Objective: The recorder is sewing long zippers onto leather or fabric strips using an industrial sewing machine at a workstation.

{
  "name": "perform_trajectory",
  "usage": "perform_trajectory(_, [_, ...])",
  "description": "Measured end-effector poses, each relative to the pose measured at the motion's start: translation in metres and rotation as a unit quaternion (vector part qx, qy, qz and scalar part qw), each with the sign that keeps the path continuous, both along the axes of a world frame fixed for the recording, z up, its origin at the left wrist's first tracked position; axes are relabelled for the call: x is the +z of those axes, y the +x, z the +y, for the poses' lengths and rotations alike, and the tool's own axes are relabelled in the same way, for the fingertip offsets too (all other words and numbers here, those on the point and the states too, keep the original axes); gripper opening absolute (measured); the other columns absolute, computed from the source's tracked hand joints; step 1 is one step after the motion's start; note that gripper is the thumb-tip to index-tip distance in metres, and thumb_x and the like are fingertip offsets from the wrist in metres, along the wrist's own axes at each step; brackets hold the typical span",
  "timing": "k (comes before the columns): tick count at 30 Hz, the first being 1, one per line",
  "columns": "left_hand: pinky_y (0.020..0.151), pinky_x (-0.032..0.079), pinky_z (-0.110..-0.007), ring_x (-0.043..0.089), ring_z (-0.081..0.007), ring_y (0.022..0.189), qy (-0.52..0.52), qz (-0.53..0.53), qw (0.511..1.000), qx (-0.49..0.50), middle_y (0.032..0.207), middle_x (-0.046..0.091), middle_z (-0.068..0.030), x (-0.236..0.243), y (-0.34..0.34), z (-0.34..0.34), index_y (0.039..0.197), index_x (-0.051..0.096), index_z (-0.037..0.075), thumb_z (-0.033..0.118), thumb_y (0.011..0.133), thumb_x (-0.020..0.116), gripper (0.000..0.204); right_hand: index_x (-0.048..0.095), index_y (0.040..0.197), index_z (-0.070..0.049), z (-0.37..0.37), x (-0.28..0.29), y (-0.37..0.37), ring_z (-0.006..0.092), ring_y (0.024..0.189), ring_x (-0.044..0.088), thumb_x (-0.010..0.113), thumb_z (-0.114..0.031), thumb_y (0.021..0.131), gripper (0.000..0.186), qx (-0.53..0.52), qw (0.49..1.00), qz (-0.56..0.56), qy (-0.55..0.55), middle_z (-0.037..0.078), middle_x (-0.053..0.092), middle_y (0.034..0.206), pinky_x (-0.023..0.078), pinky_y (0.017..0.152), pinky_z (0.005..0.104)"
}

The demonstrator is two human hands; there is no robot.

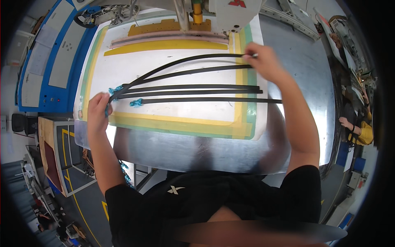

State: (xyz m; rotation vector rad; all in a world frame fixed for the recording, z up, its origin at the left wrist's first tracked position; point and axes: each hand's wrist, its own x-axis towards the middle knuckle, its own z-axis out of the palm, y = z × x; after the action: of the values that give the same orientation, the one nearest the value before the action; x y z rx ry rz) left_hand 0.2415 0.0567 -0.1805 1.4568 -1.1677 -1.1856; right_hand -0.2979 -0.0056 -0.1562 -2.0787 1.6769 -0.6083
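A long black strip [181,60] bows upward between my hands. Its left end, near a bit of blue wrapping, is in my left hand [98,110], whose fingers are closed. My right hand [263,61] pinches the strip's other end near the board's right edge. Below it, several more black strips [197,100] lie side by side across the white, tape-edged board [181,113]. Crumpled shiny blue wrapping [136,102] covers the left end of the nearest one; more blue shows by the others' left ends.
A machine head [232,16] with a yellow blade-like bar [166,46] spans the board's far side. The metal tabletop [173,150] extends in front and to the right. Blue cabinets [61,61] stand at left. Another person's hand [345,122] shows at far right.
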Motion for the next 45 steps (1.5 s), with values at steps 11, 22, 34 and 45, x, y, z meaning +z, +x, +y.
perform_trajectory(11, [0.087,0.054,-0.036,0.066,-0.0275,0.102,-0.165,-0.356,0.917,-0.072,0.113,0.07,-0.01,-0.015,-0.08,-0.035,0.112,0.074,0.004,0.014,0.087,0.08,0.028,0.07,0.118,0.0,0.211,0.112,-0.298,0.0037,0.06,0.035,0.07,-0.012,0.102,0.02,-0.254,0.827,-0.372,-0.337,-0.005,0.049,0.073,0.026,0.054,0.0243])
perform_trajectory(22, [0.091,0.054,-0.037,0.068,-0.0301,0.1,-0.158,-0.42,0.891,-0.069,0.109,0.069,-0.0128,-0.017,-0.047,-0.044,0.109,0.074,0.001,0.006,0.086,0.077,0.024,0.073,0.103,0.005,0.366,0.165,-0.234,0.0156,0.07,0.062,0.076,-0.006,0.095,0.014,-0.49,0.583,-0.125,-0.635,0.009,0.068,0.084,0.041,0.056,0.0313])
perform_trajectory(34, [0.088,0.052,-0.032,0.065,-0.0192,0.097,-0.137,-0.344,0.909,-0.192,0.103,0.067,-0.0097,-0.047,0.07,-0.093,0.114,0.066,-0.002,0.005,0.095,0.069,0.02,0.078,0.122,-0.014,0.495,0.13,-0.209,0.0267,0.106,0.075,0.068,-0.045,0.099,0.04,-0.677,0.552,0.394,-0.286,0.009,0.079,0.117,0.055,0.092,0.0372])
perform_trajectory(45, [0.1,0.044,-0.032,0.057,-0.0189,0.108,-0.094,-0.28,0.937,-0.189,0.117,0.064,-0.0106,-0.046,0.15,-0.128,0.124,0.06,-0.004,0.017,0.108,0.058,0.026,0.08,0.105,-0.007,0.494,-0.047,-0.059,0.037,0.1,0.074,0.069,-0.038,0.09,0.036,-0.814,0.564,0.139,-0.021,0.017,0.078,0.098,0.056,0.093,0.044])
